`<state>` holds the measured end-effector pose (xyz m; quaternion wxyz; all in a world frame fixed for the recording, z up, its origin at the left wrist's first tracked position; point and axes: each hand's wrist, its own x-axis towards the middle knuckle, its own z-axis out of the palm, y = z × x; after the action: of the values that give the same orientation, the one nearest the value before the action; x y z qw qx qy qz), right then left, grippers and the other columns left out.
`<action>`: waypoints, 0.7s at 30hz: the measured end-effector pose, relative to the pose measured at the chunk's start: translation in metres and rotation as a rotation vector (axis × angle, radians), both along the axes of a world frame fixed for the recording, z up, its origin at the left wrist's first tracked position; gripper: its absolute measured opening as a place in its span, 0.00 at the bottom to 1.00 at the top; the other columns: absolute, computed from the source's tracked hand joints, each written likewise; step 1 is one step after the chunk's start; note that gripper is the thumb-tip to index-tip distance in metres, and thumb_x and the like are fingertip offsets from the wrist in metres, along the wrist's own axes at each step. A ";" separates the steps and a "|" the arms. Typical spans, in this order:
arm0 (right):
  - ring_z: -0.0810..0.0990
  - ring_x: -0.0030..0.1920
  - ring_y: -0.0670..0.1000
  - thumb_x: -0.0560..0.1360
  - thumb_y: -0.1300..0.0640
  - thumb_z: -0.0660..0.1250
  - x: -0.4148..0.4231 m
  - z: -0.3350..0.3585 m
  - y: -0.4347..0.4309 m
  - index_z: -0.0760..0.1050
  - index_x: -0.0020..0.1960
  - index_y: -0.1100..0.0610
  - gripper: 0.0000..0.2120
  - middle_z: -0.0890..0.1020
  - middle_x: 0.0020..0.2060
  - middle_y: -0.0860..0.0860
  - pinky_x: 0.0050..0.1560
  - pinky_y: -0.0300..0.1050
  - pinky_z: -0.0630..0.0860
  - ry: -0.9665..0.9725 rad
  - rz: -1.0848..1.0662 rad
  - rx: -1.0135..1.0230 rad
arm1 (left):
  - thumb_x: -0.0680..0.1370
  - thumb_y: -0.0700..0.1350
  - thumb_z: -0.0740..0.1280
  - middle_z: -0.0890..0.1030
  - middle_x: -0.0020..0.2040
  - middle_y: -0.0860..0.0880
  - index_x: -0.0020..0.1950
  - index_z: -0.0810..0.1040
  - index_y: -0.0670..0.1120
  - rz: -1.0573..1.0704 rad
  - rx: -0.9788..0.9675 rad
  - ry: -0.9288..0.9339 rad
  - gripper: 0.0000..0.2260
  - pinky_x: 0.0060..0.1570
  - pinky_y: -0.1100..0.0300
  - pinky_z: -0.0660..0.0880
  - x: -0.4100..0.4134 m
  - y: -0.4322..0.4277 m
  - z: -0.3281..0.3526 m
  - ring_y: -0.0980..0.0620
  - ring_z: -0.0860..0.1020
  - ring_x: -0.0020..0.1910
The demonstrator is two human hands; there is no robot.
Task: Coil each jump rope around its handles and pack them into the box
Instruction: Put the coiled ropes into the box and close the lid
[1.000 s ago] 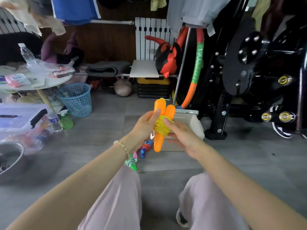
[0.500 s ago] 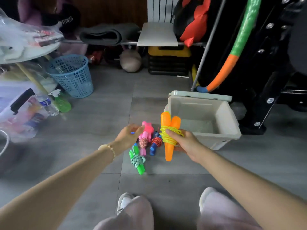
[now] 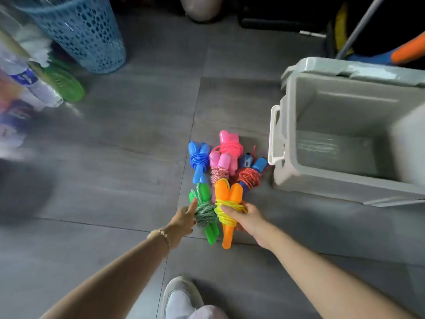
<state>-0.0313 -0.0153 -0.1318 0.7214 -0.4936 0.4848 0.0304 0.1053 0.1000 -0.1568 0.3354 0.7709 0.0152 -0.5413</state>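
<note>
A grey plastic box (image 3: pixel 333 187) stands open on the grey tiled floor (image 3: pixel 115 157) with its smooth inner walls showing, and every jump rope lies outside it, clustered just beside its left wall: a blue one (image 3: pixel 199 160), a pink one (image 3: pixel 227 143) and two wound in speckled cord. The right hand (image 3: pixel 248 218) reaches forward, its fingers (image 3: pixel 239 211) curled tight round the yellow cord coiled on the orange jump rope (image 3: pixel 227 194). The left hand (image 3: pixel 182 221) rests against the green jump rope (image 3: pixel 205 212) with one finger straight; whether the others grip cannot be told.
</note>
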 end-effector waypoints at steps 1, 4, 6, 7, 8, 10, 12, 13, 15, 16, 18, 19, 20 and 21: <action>0.80 0.45 0.47 0.71 0.55 0.72 0.003 -0.006 0.002 0.75 0.59 0.57 0.18 0.81 0.50 0.51 0.42 0.36 0.76 -0.006 -0.005 0.032 | 0.80 0.60 0.54 0.74 0.39 0.50 0.45 0.72 0.48 0.033 -0.025 0.007 0.17 0.39 0.61 0.70 -0.002 -0.002 -0.005 0.52 0.72 0.39; 0.78 0.45 0.43 0.72 0.57 0.71 0.011 -0.008 0.005 0.73 0.56 0.54 0.15 0.80 0.48 0.48 0.42 0.31 0.75 -0.047 0.008 0.091 | 0.80 0.54 0.61 0.79 0.34 0.50 0.46 0.77 0.42 0.144 -0.075 0.073 0.16 0.36 0.65 0.77 -0.007 -0.007 0.001 0.55 0.77 0.35; 0.79 0.47 0.44 0.70 0.53 0.72 0.013 0.003 0.003 0.73 0.58 0.55 0.19 0.81 0.51 0.49 0.44 0.33 0.75 -0.047 0.028 0.108 | 0.79 0.52 0.63 0.82 0.42 0.44 0.50 0.78 0.40 0.164 -0.119 0.084 0.14 0.36 0.65 0.79 -0.007 -0.006 0.014 0.52 0.80 0.39; 0.80 0.49 0.47 0.69 0.51 0.72 0.014 0.011 -0.001 0.73 0.60 0.56 0.22 0.81 0.52 0.50 0.46 0.36 0.76 -0.058 0.038 0.128 | 0.78 0.52 0.64 0.83 0.47 0.41 0.50 0.78 0.41 0.151 -0.139 0.058 0.14 0.41 0.61 0.81 -0.004 -0.006 0.022 0.50 0.82 0.43; 0.80 0.48 0.48 0.70 0.52 0.72 0.014 0.021 -0.006 0.73 0.62 0.56 0.22 0.81 0.53 0.52 0.45 0.39 0.77 -0.079 0.051 0.151 | 0.78 0.53 0.65 0.83 0.50 0.40 0.50 0.79 0.43 0.109 -0.155 0.001 0.13 0.48 0.55 0.81 0.001 -0.007 0.031 0.47 0.82 0.47; 0.81 0.46 0.50 0.73 0.55 0.69 0.016 0.053 -0.020 0.73 0.62 0.57 0.18 0.81 0.52 0.53 0.42 0.40 0.79 -0.127 0.092 0.162 | 0.75 0.57 0.68 0.84 0.48 0.40 0.46 0.80 0.45 0.012 -0.172 -0.146 0.15 0.55 0.46 0.78 0.014 -0.013 0.060 0.44 0.82 0.48; 0.82 0.46 0.51 0.72 0.55 0.69 0.015 0.093 -0.037 0.74 0.61 0.58 0.18 0.82 0.52 0.54 0.44 0.43 0.80 -0.181 0.112 0.125 | 0.70 0.63 0.69 0.83 0.41 0.43 0.45 0.80 0.43 -0.053 -0.233 -0.249 0.22 0.53 0.44 0.77 0.024 -0.028 0.101 0.46 0.81 0.42; 0.82 0.46 0.52 0.71 0.53 0.69 0.012 0.116 -0.048 0.74 0.61 0.57 0.19 0.82 0.51 0.54 0.47 0.45 0.80 -0.214 0.117 0.097 | 0.70 0.63 0.69 0.81 0.39 0.45 0.45 0.80 0.42 -0.076 -0.282 -0.282 0.23 0.52 0.43 0.77 0.028 -0.038 0.125 0.48 0.79 0.39; 0.83 0.45 0.50 0.68 0.51 0.68 0.003 0.165 -0.077 0.76 0.58 0.56 0.19 0.84 0.47 0.52 0.47 0.44 0.80 -0.274 0.107 0.026 | 0.71 0.61 0.70 0.80 0.38 0.44 0.45 0.80 0.42 -0.106 -0.388 -0.325 0.21 0.51 0.42 0.77 0.034 -0.064 0.172 0.50 0.77 0.38; 0.83 0.43 0.47 0.69 0.51 0.67 -0.004 0.188 -0.094 0.76 0.56 0.56 0.17 0.85 0.44 0.50 0.44 0.41 0.80 -0.298 0.098 -0.024 | 0.70 0.63 0.70 0.80 0.38 0.43 0.44 0.80 0.41 -0.117 -0.441 -0.344 0.23 0.50 0.43 0.78 0.035 -0.079 0.195 0.50 0.77 0.38; 0.83 0.38 0.44 0.73 0.53 0.64 -0.020 0.228 -0.133 0.77 0.53 0.56 0.11 0.85 0.39 0.47 0.39 0.37 0.80 -0.340 0.038 -0.125 | 0.64 0.70 0.70 0.75 0.36 0.43 0.42 0.77 0.39 -0.145 -0.551 -0.387 0.32 0.45 0.48 0.76 0.032 -0.112 0.233 0.49 0.73 0.37; 0.83 0.37 0.43 0.74 0.54 0.64 -0.031 0.243 -0.153 0.77 0.53 0.56 0.11 0.85 0.38 0.47 0.37 0.37 0.79 -0.352 -0.005 -0.173 | 0.62 0.71 0.69 0.75 0.37 0.43 0.43 0.76 0.37 -0.167 -0.588 -0.384 0.36 0.43 0.49 0.74 0.028 -0.131 0.246 0.49 0.73 0.38; 0.83 0.37 0.43 0.73 0.52 0.64 -0.041 0.254 -0.173 0.77 0.54 0.57 0.13 0.85 0.39 0.47 0.36 0.37 0.79 -0.356 -0.036 -0.224 | 0.64 0.70 0.69 0.76 0.38 0.42 0.45 0.76 0.35 -0.196 -0.618 -0.373 0.36 0.42 0.49 0.73 0.023 -0.151 0.255 0.48 0.73 0.38; 0.83 0.37 0.44 0.70 0.50 0.64 -0.052 0.261 -0.193 0.76 0.56 0.58 0.18 0.84 0.41 0.49 0.36 0.37 0.79 -0.361 -0.063 -0.263 | 0.68 0.67 0.69 0.78 0.40 0.40 0.47 0.76 0.35 -0.226 -0.636 -0.365 0.33 0.43 0.48 0.74 0.017 -0.171 0.259 0.48 0.75 0.39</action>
<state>-0.0829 -0.2082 0.1290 0.7265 -0.5655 0.3627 -0.1447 0.1218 -0.0715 0.1021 0.4932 0.7089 -0.2987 -0.4063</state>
